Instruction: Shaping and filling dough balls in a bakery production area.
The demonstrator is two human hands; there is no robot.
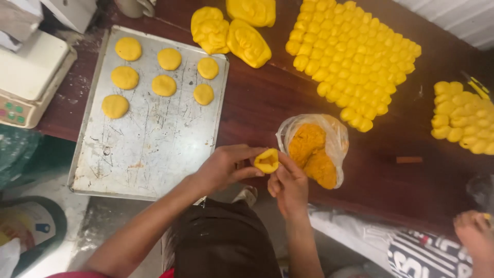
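Both my hands hold one small yellow dough piece [266, 160] at the near edge of the dark wooden table. My left hand [226, 166] pinches its left side, and my right hand [288, 185] cups it from below and the right. The dough is shaped into a small cup with orange filling inside. Just right of it lies a clear plastic bag of orange filling [314, 149], open on the table.
A metal baking tray [149, 144] at left carries several flat yellow discs [164, 85]. Three large dough lumps [247, 42] and many small dough balls [355, 56] lie at the back, more balls [463, 116] at right. A white scale [28, 77] stands far left. Another person's hand [476, 231] is at bottom right.
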